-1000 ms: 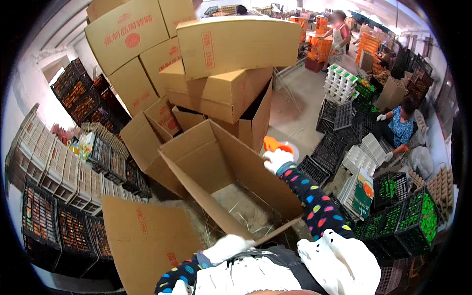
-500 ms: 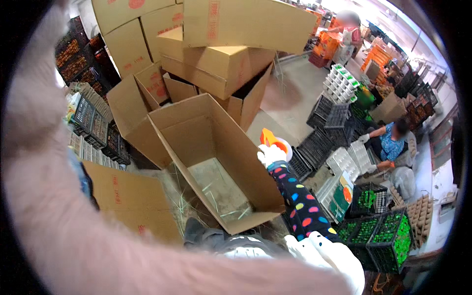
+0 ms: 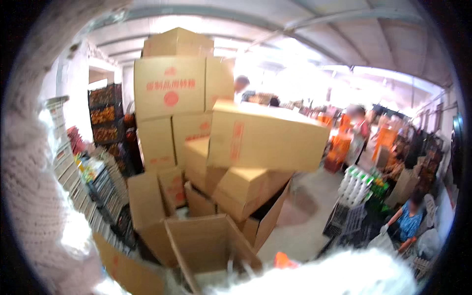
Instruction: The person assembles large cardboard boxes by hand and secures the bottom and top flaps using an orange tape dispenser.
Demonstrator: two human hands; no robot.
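Very close to the lens, a white knit glove [image 3: 39,162] fills the left rim; it appears to be my left hand, its fingers too near to make out. A blurred fuzzy white patch [image 3: 339,275] covers the lower right and hides my right hand and forearm. Above that patch shows the orange tip of a tape dispenser [image 3: 284,260], which my right hand gripped half a second ago. Beside it stands an open cardboard box [image 3: 196,246], its flaps up and its lower part cut off by the white patch.
Stacked cartons [image 3: 169,88] rise behind the open box, with one long carton [image 3: 270,137] lying across others. Crates [image 3: 105,182] line the left. At right are white trays [image 3: 355,186], black crates [image 3: 344,219] and a seated person [image 3: 409,221]. Another person [image 3: 358,132] stands farther back.
The view has tipped upward, so the boxes sit lower and the ceiling shows. My right hand and spotted sleeve are now hidden; the dispenser's orange tip keeps its place beside the box.
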